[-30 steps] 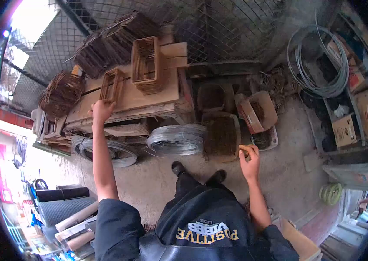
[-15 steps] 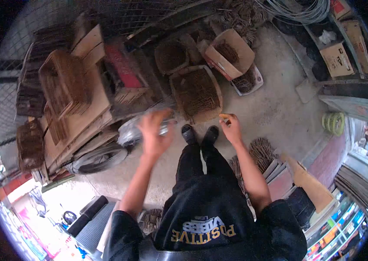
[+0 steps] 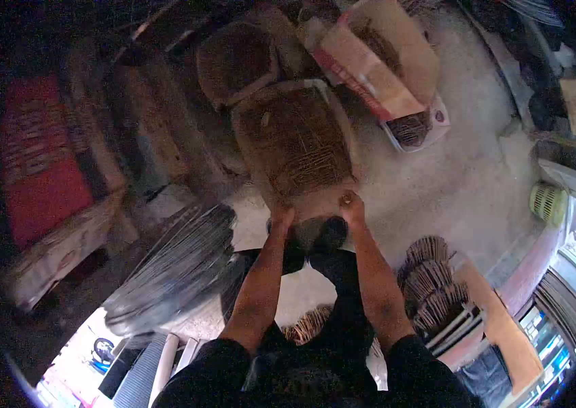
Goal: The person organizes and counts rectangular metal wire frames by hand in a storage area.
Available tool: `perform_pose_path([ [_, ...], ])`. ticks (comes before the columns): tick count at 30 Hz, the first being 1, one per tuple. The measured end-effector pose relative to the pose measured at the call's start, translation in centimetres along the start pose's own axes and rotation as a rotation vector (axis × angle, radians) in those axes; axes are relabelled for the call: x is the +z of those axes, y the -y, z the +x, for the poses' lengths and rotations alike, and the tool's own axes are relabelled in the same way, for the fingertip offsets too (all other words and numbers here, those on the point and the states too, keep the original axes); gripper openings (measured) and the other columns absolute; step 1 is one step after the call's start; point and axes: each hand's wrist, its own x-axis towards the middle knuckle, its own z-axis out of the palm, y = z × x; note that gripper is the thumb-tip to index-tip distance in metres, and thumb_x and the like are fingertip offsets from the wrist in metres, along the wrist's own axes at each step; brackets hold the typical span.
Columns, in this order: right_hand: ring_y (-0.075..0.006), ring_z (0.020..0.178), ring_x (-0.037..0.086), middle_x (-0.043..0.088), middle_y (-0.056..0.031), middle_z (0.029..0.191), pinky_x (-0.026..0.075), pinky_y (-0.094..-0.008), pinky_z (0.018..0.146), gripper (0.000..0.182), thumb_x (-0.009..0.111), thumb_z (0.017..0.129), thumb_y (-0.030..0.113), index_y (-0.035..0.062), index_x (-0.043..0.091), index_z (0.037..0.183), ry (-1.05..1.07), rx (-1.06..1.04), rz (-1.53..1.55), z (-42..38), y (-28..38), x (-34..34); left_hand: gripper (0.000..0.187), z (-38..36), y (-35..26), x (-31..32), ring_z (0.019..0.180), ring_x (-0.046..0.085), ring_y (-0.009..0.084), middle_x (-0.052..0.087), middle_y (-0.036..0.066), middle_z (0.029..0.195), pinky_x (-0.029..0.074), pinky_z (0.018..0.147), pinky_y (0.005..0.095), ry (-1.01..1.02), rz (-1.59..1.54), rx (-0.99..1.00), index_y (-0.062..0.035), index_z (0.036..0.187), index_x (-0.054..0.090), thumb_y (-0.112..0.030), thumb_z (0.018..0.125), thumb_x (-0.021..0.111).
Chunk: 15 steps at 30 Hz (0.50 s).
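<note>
1. My left hand (image 3: 281, 219) is at the near edge of the tray (image 3: 295, 139) of rusty wire pieces on the floor. Its fingers are curled down onto the rim; blur hides whether they grip it, so I cannot tell.
2. My right hand (image 3: 352, 204) is at the same near edge, just beside the left. Its fingers are pinched together on a small yellowish piece (image 3: 346, 199); too small to say what it is.
3. The tray sits straight ahead of my shoes (image 3: 325, 234), touching or nearly touching the toes.
4. A second round basket (image 3: 237, 61) of similar rusty stuff sits behind the tray, touching it.
5. An open cardboard box (image 3: 376, 51) lies tilted behind and to the right of the tray, with a white tub (image 3: 416, 128) of dark pieces under its right end.
6. A coil of grey wire (image 3: 172, 268) lies left of my legs, close to the left arm and heavily blurred.
7. A red panel (image 3: 40, 160) stands far left, well apart from the hands.
8. Bundles of bent rusty wire (image 3: 434, 282) are stacked on the right, just beside my right forearm.
9. A small green-yellow reel (image 3: 548, 202) lies on the concrete floor (image 3: 465, 183) far right.
</note>
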Motion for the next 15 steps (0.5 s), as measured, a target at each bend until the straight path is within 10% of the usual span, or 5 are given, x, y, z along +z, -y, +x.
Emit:
perform_pose_path([
  [5, -0.0275, 0.114, 0.066, 0.066, -0.0192, 0.128, 0.056, -0.0446, 0.090, 0.051, 0.073, 0.094, 0.030, 0.0026, 0.063, 0.136, -0.013, -0.192, 0.752, 7.0, -10.3, 5.5, 0.034, 5.9, 2.9, 5.2, 0.104, 0.066, 0.0341, 0.067, 0.017, 0.121, 0.054, 0.089, 0.0426, -0.013, -0.277, -0.156, -0.0039, 0.130, 0.063, -0.021, 0.102, 0.054],
  [8, -0.0290, 0.115, 0.065, 0.066, -0.0157, 0.131, 0.055, -0.0474, 0.096, 0.058, 0.074, 0.096, 0.033, 0.0049, 0.058, 0.144, 0.118, 0.182, -0.528, 10.7, -9.8, 7.0, 0.036, 8.3, 3.0, 7.5, 0.105, 0.065, 0.0315, 0.065, 0.016, 0.126, 0.053, 0.088, 0.0404, -0.053, -0.439, -0.167, -0.0047, 0.135, 0.060, -0.017, 0.102, 0.053],
  [15, -0.0249, 0.112, 0.065, 0.066, -0.0124, 0.129, 0.055, -0.0409, 0.093, 0.050, 0.074, 0.095, 0.016, 0.0047, 0.061, 0.143, -0.033, 0.023, -0.490, 10.5, -6.7, 6.0, 0.042, 9.4, 3.0, 8.0, 0.107, 0.063, 0.0255, 0.060, 0.012, 0.138, 0.053, 0.087, 0.0351, -0.056, -0.709, -0.173, -0.0068, 0.146, 0.053, -0.009, 0.104, 0.050],
])
